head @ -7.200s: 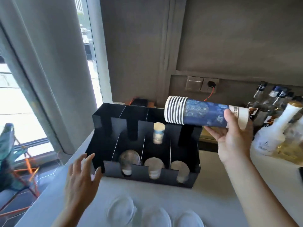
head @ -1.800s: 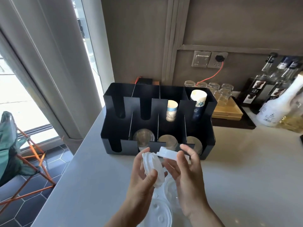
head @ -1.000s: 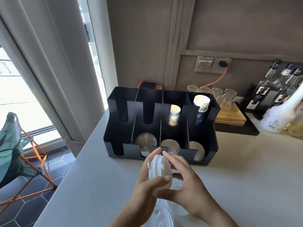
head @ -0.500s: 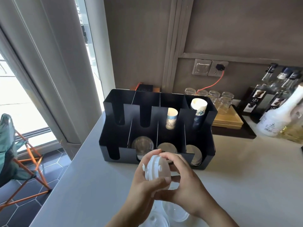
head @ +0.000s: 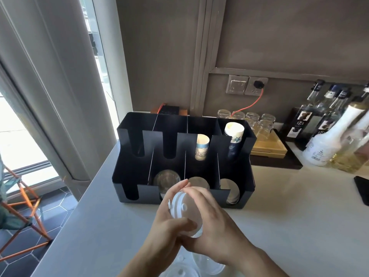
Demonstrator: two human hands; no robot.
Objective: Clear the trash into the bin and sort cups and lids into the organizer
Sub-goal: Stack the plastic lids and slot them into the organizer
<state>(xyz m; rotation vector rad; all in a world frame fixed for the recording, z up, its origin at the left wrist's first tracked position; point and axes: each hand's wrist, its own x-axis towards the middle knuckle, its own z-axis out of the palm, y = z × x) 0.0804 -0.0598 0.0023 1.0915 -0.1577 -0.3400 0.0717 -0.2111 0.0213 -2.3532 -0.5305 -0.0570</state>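
Holding the lid stack [head: 183,208] on edge, just short of the organizer [head: 131,176].
The left hand [head: 165,222] and right hand [head: 215,222] are curling round the lid stack, one each side, holding it above the counter [head: 289,216] w/ its flat face toward the camera. The organizer is sitting straight ahead, just beyond the fingertips. Three front slots are holding lids; the far-left front slot looks empty and is lying ahead-left, nearer the left hand. Prob. next: moving the stack fwd, edge down, into a front slot. Below the wrists, more lids [head: 207,266] are lying.
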